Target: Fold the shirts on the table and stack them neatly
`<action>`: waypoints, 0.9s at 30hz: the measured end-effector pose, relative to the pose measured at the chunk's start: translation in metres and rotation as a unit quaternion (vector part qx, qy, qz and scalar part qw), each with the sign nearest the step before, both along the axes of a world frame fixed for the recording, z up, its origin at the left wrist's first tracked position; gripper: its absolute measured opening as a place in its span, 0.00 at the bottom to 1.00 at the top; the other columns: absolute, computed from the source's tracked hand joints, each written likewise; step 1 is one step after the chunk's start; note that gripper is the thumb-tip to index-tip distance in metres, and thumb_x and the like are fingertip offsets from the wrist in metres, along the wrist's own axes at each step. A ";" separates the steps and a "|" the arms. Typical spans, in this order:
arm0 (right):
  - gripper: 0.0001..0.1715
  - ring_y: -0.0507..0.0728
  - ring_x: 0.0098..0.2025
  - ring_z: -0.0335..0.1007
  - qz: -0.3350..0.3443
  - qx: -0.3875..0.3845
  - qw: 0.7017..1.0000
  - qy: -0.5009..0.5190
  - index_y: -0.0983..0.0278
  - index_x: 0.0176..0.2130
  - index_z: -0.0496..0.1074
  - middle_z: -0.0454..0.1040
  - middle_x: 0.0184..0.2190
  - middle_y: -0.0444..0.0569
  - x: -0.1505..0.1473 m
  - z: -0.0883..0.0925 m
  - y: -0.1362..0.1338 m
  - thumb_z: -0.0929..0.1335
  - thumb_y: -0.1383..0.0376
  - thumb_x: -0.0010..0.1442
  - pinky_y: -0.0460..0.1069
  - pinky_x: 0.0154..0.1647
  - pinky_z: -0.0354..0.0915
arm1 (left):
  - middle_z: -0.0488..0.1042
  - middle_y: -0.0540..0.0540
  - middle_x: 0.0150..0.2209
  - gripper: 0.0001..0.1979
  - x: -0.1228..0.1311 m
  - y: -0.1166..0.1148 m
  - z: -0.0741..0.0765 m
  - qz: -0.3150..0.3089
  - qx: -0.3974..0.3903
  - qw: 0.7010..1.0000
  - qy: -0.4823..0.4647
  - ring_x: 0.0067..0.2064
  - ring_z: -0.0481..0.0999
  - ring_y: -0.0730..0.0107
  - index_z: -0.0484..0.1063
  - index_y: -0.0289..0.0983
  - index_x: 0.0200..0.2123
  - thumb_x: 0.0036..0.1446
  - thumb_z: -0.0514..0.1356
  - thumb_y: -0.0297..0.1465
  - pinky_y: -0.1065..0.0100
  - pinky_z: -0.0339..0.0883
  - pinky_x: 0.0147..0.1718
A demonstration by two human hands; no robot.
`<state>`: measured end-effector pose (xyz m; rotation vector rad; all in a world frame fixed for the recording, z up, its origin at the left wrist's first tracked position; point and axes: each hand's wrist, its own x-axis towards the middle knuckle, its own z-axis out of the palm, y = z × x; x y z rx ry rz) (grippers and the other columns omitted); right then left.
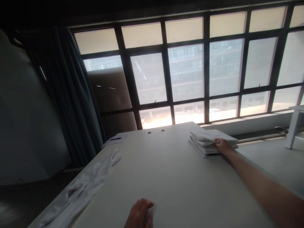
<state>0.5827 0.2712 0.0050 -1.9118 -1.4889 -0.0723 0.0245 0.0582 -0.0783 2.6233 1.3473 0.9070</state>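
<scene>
A stack of folded white cloths (pixel 204 142) lies at the right edge of the white table (pixel 161 164). My right hand (pixel 223 146) reaches out to it, the fingers pinched on the near right edge of the top folded cloth (pixel 213 134). Close to me, low in the view, my left hand (pixel 140 212) is held over the table with curled fingers. A pale blur shows beside its thumb, and what it holds, if anything, I cannot make out. Along the table's left side a crumpled white garment (pixel 95 177) is spread lengthwise.
Sheets of paper (pixel 123 138) with a blue pen (pixel 116 138) lie at the far left corner. Two round cable holes (pixel 149 132) sit near the far edge. Beyond are a dark curtain (pixel 73 95) and large windows (pixel 186 72). Another white table (pixel 293 126) stands at right.
</scene>
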 end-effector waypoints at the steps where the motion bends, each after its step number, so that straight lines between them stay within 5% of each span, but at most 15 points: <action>1: 0.09 0.62 0.37 0.75 -0.004 -0.013 1.000 0.004 0.64 0.36 0.80 0.81 0.34 0.55 0.000 -0.019 0.001 0.69 0.65 0.55 0.51 0.37 0.63 | 0.78 0.43 0.41 0.14 0.000 0.000 0.000 0.004 -0.010 1.000 0.003 0.42 0.79 0.59 0.72 0.42 0.47 0.56 0.58 0.27 0.59 0.75 0.46; 4: 0.12 0.62 0.38 0.75 -0.015 -0.025 1.000 0.010 0.63 0.38 0.80 0.81 0.37 0.54 0.002 -0.050 0.002 0.67 0.65 0.56 0.51 0.37 0.63 | 0.78 0.44 0.41 0.15 0.001 -0.001 0.002 0.012 -0.028 0.999 0.010 0.44 0.79 0.59 0.72 0.43 0.46 0.56 0.59 0.26 0.59 0.74 0.47; 11: 0.22 0.63 0.51 0.71 -0.060 -0.025 0.998 -0.018 0.66 0.49 0.75 0.75 0.51 0.59 0.009 -0.057 0.010 0.62 0.70 0.58 0.53 0.52 0.62 | 0.78 0.45 0.42 0.16 0.003 -0.003 0.006 0.008 -0.025 0.999 0.023 0.44 0.78 0.60 0.73 0.43 0.47 0.55 0.59 0.26 0.61 0.73 0.47; 17: 0.34 0.80 0.63 0.55 -0.115 -0.037 0.991 -0.059 0.65 0.64 0.65 0.50 0.71 0.65 -0.052 -0.088 -0.017 0.63 0.65 0.59 0.72 0.56 0.55 | 0.75 0.42 0.53 0.21 0.000 0.000 -0.003 0.036 -0.009 0.995 0.088 0.53 0.76 0.55 0.72 0.44 0.53 0.55 0.61 0.30 0.58 0.72 0.51; 20: 0.38 0.79 0.65 0.53 -0.034 -0.061 0.988 -0.137 0.67 0.68 0.58 0.45 0.72 0.67 -0.097 -0.104 -0.041 0.61 0.63 0.61 0.72 0.57 0.54 | 0.71 0.42 0.60 0.24 0.000 -0.001 -0.004 0.054 -0.007 0.992 0.118 0.60 0.71 0.53 0.69 0.46 0.58 0.58 0.60 0.33 0.55 0.68 0.57; 25: 0.33 0.70 0.70 0.51 0.137 -0.118 0.961 -0.208 0.66 0.64 0.66 0.61 0.68 0.60 -0.181 -0.118 -0.097 0.59 0.59 0.65 0.65 0.68 0.43 | 0.69 0.44 0.63 0.23 0.011 -0.012 0.008 0.079 -0.054 0.987 0.127 0.63 0.67 0.55 0.68 0.48 0.60 0.61 0.58 0.35 0.54 0.62 0.62; 27: 0.36 0.70 0.72 0.45 0.224 -0.149 0.944 -0.188 0.67 0.68 0.61 0.55 0.70 0.60 -0.217 -0.117 -0.123 0.57 0.54 0.67 0.65 0.70 0.38 | 0.69 0.45 0.63 0.22 0.015 -0.017 0.013 0.085 -0.062 0.987 0.120 0.63 0.67 0.56 0.68 0.47 0.59 0.61 0.58 0.35 0.55 0.61 0.62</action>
